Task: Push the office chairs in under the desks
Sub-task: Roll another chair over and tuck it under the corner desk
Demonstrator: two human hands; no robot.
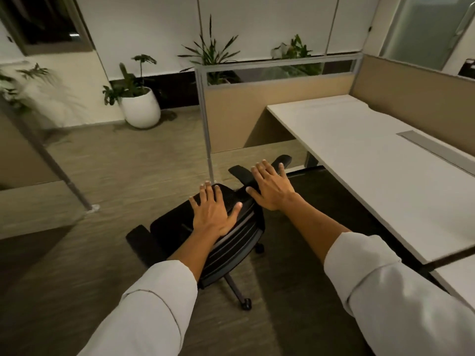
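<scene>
A black mesh office chair point(231, 242) stands on the carpet left of the white desk point(372, 160), its seat outside the desk's edge. My left hand point(212, 214) is spread flat over the top of the chair's backrest, fingers apart. My right hand point(271, 187) hovers open above the chair's far side, over one black armrest point(282, 160). I cannot tell whether either palm presses on the chair. The other armrest point(140, 240) sticks out at the lower left. Castors point(246, 303) show below the seat.
Beige partition panels point(411, 91) wall the desk at the back and right. A metal partition post point(207, 129) rises just beyond the chair. A white pot with a plant point(140, 109) stands on the floor at the back left. Another panel point(30, 191) runs along the left.
</scene>
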